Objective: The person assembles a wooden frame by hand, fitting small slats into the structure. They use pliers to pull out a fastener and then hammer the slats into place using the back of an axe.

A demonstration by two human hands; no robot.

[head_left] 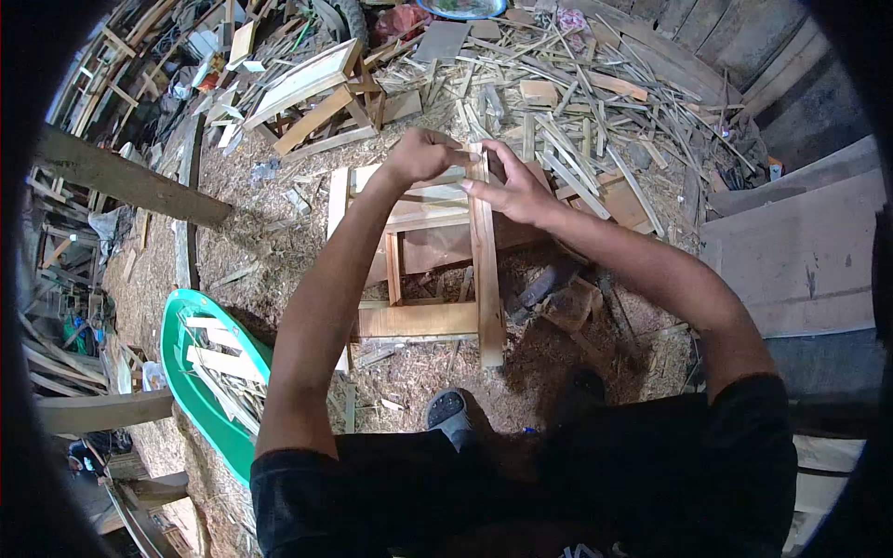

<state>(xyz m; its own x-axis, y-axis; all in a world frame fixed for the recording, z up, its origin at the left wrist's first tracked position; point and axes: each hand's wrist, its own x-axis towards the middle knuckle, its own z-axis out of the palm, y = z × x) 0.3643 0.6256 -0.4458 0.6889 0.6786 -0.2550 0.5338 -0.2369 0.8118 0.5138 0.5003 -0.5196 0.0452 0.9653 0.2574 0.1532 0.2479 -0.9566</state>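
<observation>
Facing a wooden frame (419, 321) on sawdust-strewn ground (279, 244), resting the left hand (423, 156) and the right hand (519, 192) at the far end of its right-hand post (484, 270). Flanking on the left a tub (187, 391) with wood strips (223, 363) inside and a timber beam (130, 177) farther off; on the right, a panel (791, 251). Overlooking, beyond, a second frame (307, 88) to the left, heaped offcuts (595, 102) to the right.

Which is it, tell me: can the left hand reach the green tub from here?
Probably yes, with a stoop: the green tub sits on the person's left and nothing seems to block the way, though the left hand would first have to leave the wooden frame.
</observation>
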